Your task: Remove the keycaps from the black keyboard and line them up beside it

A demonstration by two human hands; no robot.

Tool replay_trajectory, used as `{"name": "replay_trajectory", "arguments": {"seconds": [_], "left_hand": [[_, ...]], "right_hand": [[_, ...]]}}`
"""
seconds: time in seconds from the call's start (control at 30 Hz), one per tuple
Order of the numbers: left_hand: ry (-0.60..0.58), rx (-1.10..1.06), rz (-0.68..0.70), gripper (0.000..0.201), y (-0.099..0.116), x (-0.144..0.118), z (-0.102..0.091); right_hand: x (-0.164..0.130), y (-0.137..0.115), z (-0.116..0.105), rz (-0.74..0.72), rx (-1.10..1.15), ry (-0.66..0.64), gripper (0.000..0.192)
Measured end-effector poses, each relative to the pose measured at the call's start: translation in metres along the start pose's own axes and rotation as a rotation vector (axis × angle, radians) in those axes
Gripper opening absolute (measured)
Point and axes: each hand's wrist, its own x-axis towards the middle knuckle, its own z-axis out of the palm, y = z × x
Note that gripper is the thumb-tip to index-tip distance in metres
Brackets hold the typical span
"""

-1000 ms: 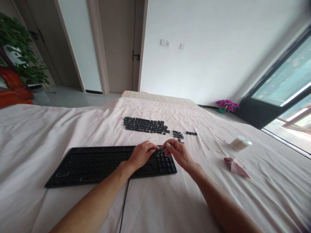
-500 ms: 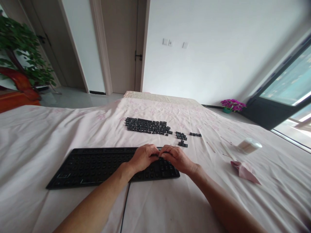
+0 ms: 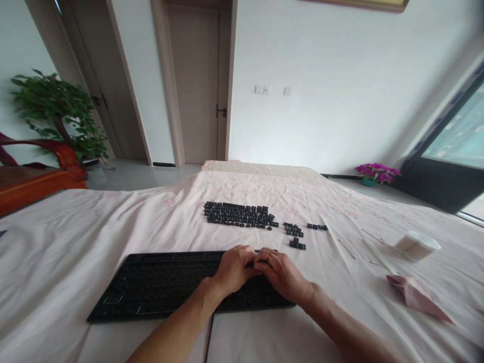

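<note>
A black keyboard (image 3: 159,285) lies on the pink cloth, its main field stripped of keycaps. Over its right end, my left hand (image 3: 236,269) and my right hand (image 3: 282,275) meet with fingers curled and pressed together. Anything between the fingertips is hidden behind them. A ring shows on a finger of my right hand. Beyond the keyboard, loose black keycaps (image 3: 238,215) are laid out in rows, with a small group of keycaps (image 3: 294,230) to their right.
At the right lie a clear round tub of cotton swabs (image 3: 418,246), a few loose swabs (image 3: 347,248) and a folded pink cloth (image 3: 418,297). A cable (image 3: 209,338) runs from the keyboard toward me. A wooden chair (image 3: 41,164) stands at the left.
The view has tilted up and swung a little left, so everything sits lower and further right. Both hands stay closed together over the keyboard's right end.
</note>
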Motion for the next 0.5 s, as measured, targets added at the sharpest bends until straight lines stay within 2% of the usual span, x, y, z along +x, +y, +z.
{"name": "replay_trajectory", "arguments": {"seconds": [0.1,0.37,0.5], "left_hand": [[0.026,0.004,0.028,0.026,0.001,0.0,0.002],[0.026,0.083,0.07,0.024,0.009,0.0,0.0],[-0.003,0.025,0.114,0.023,0.012,-0.001,0.001]], "right_hand": [[0.0,-0.001,0.005,-0.018,-0.012,-0.003,0.013],[-0.011,0.008,0.009,-0.024,0.116,0.145,0.018],[-0.016,0.005,0.007,-0.016,0.167,0.224,0.021]]}}
